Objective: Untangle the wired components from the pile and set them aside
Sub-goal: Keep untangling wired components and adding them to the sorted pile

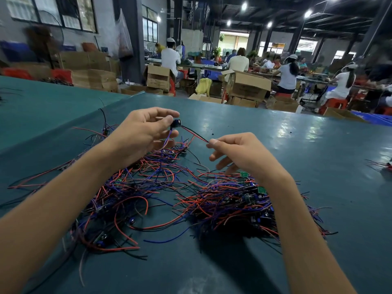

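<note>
A tangled pile of wired components [222, 200] with red, blue, purple and black leads lies on the teal table [297, 149], spreading left into a looser heap [127, 187]. My left hand [144, 132] holds a small black component [176, 123] pinched between thumb and fingers above the pile. From it a red and black wire pair [194, 133] runs right to my right hand [237, 151], which pinches the wire ends between thumb and forefinger. A blue lead hangs from the component down into the pile.
A few wired pieces [381, 165] lie at the table's right edge. More loose wires [6, 94] sit far left. Beyond the table's far edge stand cardboard boxes [246, 85], and several seated people work at benches.
</note>
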A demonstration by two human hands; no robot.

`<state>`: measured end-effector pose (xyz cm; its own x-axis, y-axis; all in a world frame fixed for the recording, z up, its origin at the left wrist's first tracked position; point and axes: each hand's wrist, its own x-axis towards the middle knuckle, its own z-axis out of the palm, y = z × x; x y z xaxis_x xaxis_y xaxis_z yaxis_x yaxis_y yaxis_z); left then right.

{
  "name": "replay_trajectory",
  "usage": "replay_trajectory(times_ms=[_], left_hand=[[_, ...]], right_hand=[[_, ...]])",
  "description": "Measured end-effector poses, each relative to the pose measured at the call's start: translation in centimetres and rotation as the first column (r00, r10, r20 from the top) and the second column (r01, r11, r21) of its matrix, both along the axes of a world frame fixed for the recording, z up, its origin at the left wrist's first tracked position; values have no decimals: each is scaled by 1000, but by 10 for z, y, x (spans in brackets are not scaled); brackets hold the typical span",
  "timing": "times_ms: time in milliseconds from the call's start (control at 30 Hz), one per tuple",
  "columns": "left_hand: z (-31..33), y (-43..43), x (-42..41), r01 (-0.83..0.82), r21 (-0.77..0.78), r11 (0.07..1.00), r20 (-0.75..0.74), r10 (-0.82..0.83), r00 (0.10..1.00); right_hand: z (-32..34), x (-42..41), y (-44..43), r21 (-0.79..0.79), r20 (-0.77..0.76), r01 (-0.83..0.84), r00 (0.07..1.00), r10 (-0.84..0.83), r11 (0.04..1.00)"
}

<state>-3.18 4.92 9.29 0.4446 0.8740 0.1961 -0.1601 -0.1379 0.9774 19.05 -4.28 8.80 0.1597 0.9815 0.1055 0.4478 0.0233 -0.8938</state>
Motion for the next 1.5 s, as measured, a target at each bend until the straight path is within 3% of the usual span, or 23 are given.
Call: replay_trajectory(times_ms=[100, 233, 333, 433, 533, 700, 900, 1100, 1233, 1333, 1433, 1500], left_hand=[[-11, -2, 12, 116, -175, 978, 206, -79, 975], [-36, -7, 32, 290, -317, 903, 393, -154, 907], [-59, -7, 42, 349, -344, 871, 399, -201, 895], [-78, -6, 48, 311, -305, 900, 296, -221, 929], [-97, -4, 45, 244, -333, 911, 239, -169, 956], [-123, -5, 32, 246, -478, 843, 294, -110, 949], [-121, -7, 27, 211, -456, 865, 182, -141, 973], [-113, -18, 30, 326, -407, 854, 186, -272, 944], [-108, -25, 19, 459, -379, 803, 254, -387, 886], [-105, -26, 14, 509, -356, 783, 413, -357, 838], [-102, -21, 12, 544, -372, 752, 603, -250, 758], [-102, -18, 11, 496, -362, 789, 622, -192, 759]], right_hand=[[0, -12, -1, -23, -131, -139, 982, 135, 990], [-10, -22, 7, 25, -344, -148, 927, 147, 989], [-27, -26, 15, 21, -457, -55, 887, 58, 998], [-42, -26, 23, -38, -509, 11, 860, -29, 999], [-48, -24, 27, -71, -476, 38, 877, -67, 997], [-53, -18, 30, -74, -450, 110, 883, -132, 991], [-35, 15, 22, 73, -505, 296, 834, -220, 953], [-28, 21, 15, 139, -540, 356, 809, -231, 924], [-28, 10, 16, 184, -551, 277, 824, -135, 943], [-25, 1, 16, 171, -573, 182, 818, -52, 968], [-25, -11, 16, 141, -460, 125, 887, -47, 982], [-27, -24, 16, 99, -350, 25, 937, 12, 995]])
